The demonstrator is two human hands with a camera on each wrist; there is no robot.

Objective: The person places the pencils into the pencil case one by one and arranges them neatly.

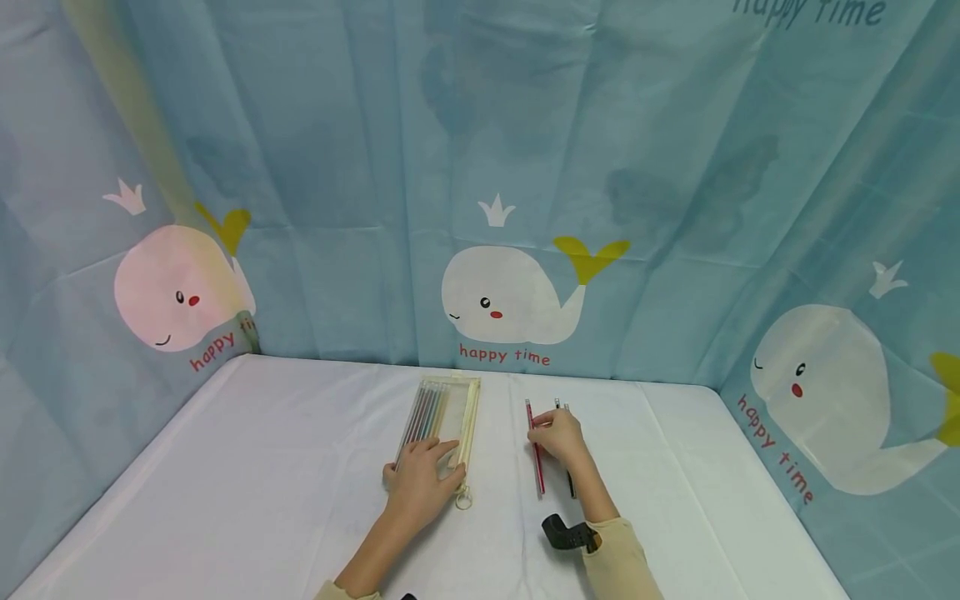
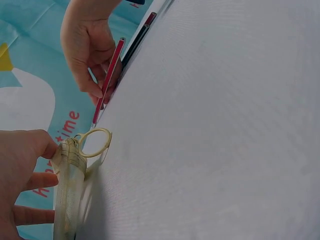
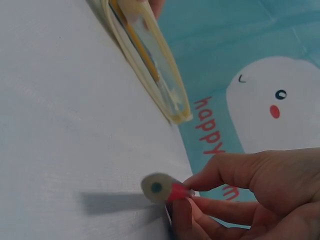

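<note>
My left hand [image 1: 422,487] lies spread across the lower part of a clear pencil pouch [image 1: 469,417] with pale yellow edging. Several coloured pencils [image 1: 426,415] show side by side inside it. A zip ring [image 2: 109,137] hangs at the pouch's near end, close to the thumb in the left wrist view. To the right, my right hand [image 1: 561,435] pinches a red pencil [image 1: 539,473] between thumb and fingers. That pencil's flat end [image 3: 156,188], with a dark core, faces the right wrist camera. Beside it, a dark pencil [image 1: 572,486] lies partly hidden under the same hand.
A white cloth [image 1: 225,500] covers the table. Blue curtains [image 1: 337,292] printed with whales stand round its back and sides. A black wrist camera [image 1: 566,533] sits on the right sleeve.
</note>
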